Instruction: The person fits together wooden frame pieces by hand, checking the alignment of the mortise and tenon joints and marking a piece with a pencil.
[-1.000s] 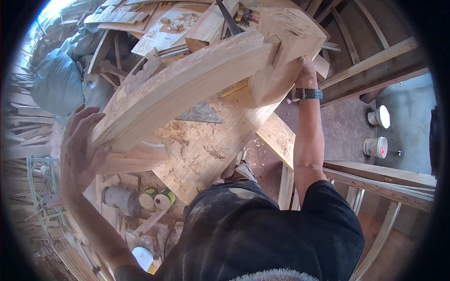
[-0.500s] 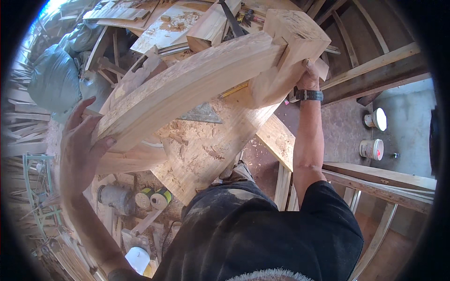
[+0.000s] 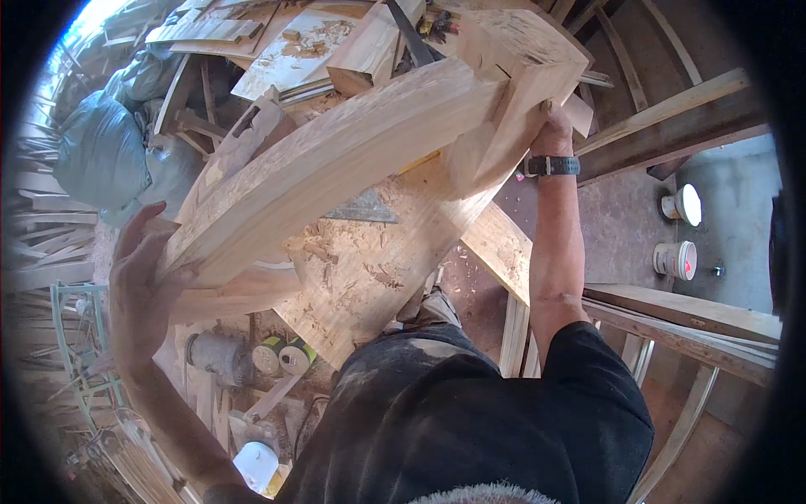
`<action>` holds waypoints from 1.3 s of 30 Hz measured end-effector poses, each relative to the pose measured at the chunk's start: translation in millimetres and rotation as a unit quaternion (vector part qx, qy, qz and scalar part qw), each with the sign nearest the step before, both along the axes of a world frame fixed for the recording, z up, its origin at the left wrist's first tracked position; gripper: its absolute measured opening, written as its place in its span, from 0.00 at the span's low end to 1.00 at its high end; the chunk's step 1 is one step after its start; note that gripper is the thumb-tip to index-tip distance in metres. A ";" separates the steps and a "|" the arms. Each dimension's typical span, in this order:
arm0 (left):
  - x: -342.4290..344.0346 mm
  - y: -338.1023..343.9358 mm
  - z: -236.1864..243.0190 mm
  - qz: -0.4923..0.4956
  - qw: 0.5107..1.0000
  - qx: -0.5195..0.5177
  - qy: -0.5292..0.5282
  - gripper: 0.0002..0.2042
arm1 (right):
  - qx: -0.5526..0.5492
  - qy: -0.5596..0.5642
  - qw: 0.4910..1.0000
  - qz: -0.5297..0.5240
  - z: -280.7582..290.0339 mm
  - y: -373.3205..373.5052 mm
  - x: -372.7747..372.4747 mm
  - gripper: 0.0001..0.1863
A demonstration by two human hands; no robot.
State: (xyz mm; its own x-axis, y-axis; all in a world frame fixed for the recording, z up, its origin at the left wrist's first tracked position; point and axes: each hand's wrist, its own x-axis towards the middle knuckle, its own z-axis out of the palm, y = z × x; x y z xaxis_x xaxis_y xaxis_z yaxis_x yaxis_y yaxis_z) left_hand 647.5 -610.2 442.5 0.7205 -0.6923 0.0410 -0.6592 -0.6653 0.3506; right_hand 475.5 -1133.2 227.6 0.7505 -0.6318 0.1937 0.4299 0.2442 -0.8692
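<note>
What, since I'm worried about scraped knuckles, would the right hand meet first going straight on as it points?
Probably the thick wooden block: the right hand appears to touch its side, and more of it lies straight ahead, though depth is unclear.

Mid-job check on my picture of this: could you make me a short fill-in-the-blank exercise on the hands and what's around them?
1. The left hand is at the lower end of the curved beam, while the right hand is nearer its ____ end.
2. That beam is made of ____.
3. A dark strap circles the person's ____ wrist.
4. The person's shirt is ____ in colour.

Missing words: upper; wood; right; black.
</note>
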 end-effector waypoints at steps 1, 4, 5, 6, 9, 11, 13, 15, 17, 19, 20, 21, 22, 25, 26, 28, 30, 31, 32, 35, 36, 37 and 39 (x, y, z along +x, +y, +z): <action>0.8 1.3 0.4 -0.003 1.000 -0.015 0.009 0.24 | 0.002 0.000 1.000 0.001 -1.1 -0.6 1.7 0.55; 0.2 -0.7 1.9 0.011 1.000 0.009 0.002 0.25 | 0.007 -0.008 1.000 -0.004 -4.2 -0.8 2.3 0.54; 0.8 0.0 1.2 0.011 1.000 0.010 0.004 0.25 | 0.016 -0.001 1.000 0.001 -2.8 -1.3 2.1 0.54; 2.0 1.5 0.5 0.009 1.000 0.006 0.006 0.25 | 0.025 0.006 1.000 0.007 -2.6 -1.8 1.6 0.54; 0.7 -1.2 0.3 0.003 1.000 -0.002 0.000 0.26 | 0.024 -0.006 1.000 0.012 -10.2 -7.4 0.0 0.54; -1.5 -1.4 0.5 0.002 1.000 -0.006 -0.009 0.26 | 0.028 -0.011 0.999 0.015 -12.1 -6.9 -1.9 0.54; -3.0 0.4 0.0 0.009 1.000 0.000 -0.013 0.27 | 0.032 -0.016 0.999 0.021 -10.8 -1.8 -2.4 0.54; -1.7 0.2 -0.1 0.005 1.000 0.003 -0.014 0.27 | 0.023 -0.032 0.999 0.009 -3.8 7.0 -1.9 0.54; 0.8 1.7 -0.9 0.000 1.000 0.005 -0.016 0.28 | 0.016 -0.015 1.000 0.010 -6.8 1.4 -1.8 0.54; 3.2 3.5 -2.2 -0.009 1.000 0.001 -0.024 0.27 | 0.010 0.001 1.000 0.011 -8.4 -0.1 -3.4 0.54; 2.8 2.7 -1.5 -0.008 1.000 0.001 -0.025 0.27 | -0.008 0.012 1.000 0.003 -7.4 3.4 -2.8 0.55; 2.0 1.4 -0.3 -0.007 1.000 0.001 -0.017 0.27 | -0.025 0.023 0.999 -0.005 -7.0 5.2 -1.7 0.55; 1.4 0.4 0.3 -0.005 1.000 0.001 -0.009 0.27 | -0.025 0.022 0.999 -0.004 -7.5 3.9 -0.7 0.55; -0.7 0.4 -0.2 -0.003 1.000 -0.003 -0.005 0.26 | -0.020 0.003 1.000 0.023 -10.6 -2.9 -3.0 0.55; 0.1 0.9 0.4 -0.004 1.000 -0.004 -0.005 0.26 | -0.013 0.004 1.000 0.027 -12.5 -6.2 -2.5 0.56; 2.4 2.7 2.7 -0.001 1.000 0.021 0.000 0.26 | -0.007 0.005 1.000 0.030 -15.1 -10.3 -3.7 0.56; 1.1 4.0 0.1 -0.014 1.000 0.011 -0.013 0.26 | 0.014 0.002 0.999 0.034 -14.9 -10.0 -1.4 0.56; 0.0 4.6 -0.7 -0.024 0.999 0.002 -0.026 0.26 | 0.014 0.002 0.999 0.034 -14.2 -8.7 -0.4 0.56; -1.7 3.7 0.1 -0.025 0.999 0.001 -0.025 0.26 | 0.015 -0.005 0.999 0.037 -12.9 -7.3 -1.2 0.55; -5.7 2.2 3.1 -0.005 1.000 0.027 -0.009 0.28 | 0.028 -0.019 0.998 0.046 -18.7 -12.3 -0.2 0.54; -6.3 3.3 2.4 0.000 1.000 0.027 -0.011 0.28 | 0.042 -0.028 0.997 0.052 -20.9 -13.8 1.3 0.53; -6.8 4.1 2.3 0.004 1.000 0.027 -0.013 0.27 | 0.042 -0.029 0.997 0.053 -23.4 -13.7 0.4 0.53; -9.2 2.0 2.2 0.014 1.000 0.026 -0.008 0.28 | 0.046 -0.023 0.998 0.023 -20.1 -3.5 0.6 0.53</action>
State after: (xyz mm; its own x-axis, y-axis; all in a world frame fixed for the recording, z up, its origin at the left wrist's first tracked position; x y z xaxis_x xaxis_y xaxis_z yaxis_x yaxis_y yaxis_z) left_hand 638.3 -608.2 444.7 0.7386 -0.6739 0.0174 -0.6460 -0.7003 0.3037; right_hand 476.1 -1136.8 207.4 0.7713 -0.6130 0.1713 0.4554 0.3434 -0.8214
